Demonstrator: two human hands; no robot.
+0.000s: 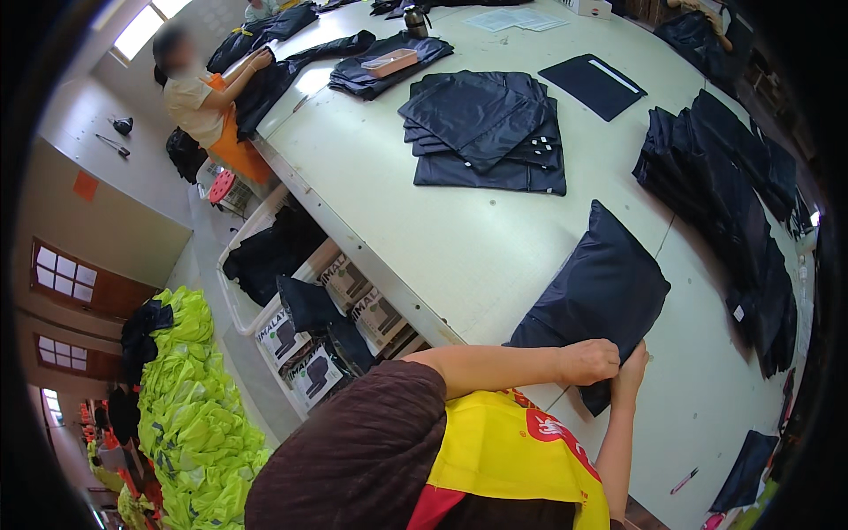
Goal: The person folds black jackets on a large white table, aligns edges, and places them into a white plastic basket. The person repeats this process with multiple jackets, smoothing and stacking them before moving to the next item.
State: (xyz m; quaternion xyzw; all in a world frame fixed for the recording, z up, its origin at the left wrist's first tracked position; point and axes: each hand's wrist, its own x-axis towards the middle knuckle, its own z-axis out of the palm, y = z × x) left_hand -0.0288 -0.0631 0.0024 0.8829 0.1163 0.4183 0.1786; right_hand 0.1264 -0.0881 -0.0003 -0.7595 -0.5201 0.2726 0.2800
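A plump, pillow-shaped navy fabric pouch [601,287] stands tilted on the near edge of the pale table, its smooth face turned up. My left hand [589,362] is closed on the pouch's near end, knuckles up. Close beside it, my right hand [629,369] grips the same end from the right, with its fingers partly hidden behind the cloth. A dark flap of fabric [596,397] hangs below both hands. Beyond the pouch lies a stack of flat navy fabric pieces [490,132] with small white tags.
Long folded navy garments [707,203] lie at the right; a pen [684,480] is near them. A flat dark piece [592,87] lies farther back. White bins [234,291] with boxes stand below the left edge, near piled yellow-green garments [194,415]. A co-worker [199,106] handles dark cloth.
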